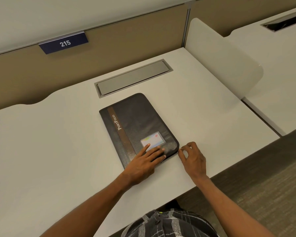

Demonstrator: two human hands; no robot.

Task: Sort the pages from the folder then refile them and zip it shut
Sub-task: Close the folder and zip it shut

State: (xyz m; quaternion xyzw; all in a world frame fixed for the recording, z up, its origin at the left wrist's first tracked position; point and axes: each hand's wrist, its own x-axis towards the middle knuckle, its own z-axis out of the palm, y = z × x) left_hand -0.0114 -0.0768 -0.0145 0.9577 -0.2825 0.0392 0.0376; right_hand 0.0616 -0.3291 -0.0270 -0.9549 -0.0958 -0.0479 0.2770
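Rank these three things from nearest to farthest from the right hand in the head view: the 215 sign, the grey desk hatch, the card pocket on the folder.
1. The card pocket, on the near corner of the folder, just left of the right hand pinching the zip pull.
2. The grey desk hatch, beyond the folder.
3. The 215 sign, farthest back, at left.

Desk [41, 142] free from 7 to 11 o'clock of folder [135, 120]. Divider [220, 65] blocks 2 o'clock; back panel [41, 74] walls off 12. Cable lid [132, 77] at 12 lies flush.
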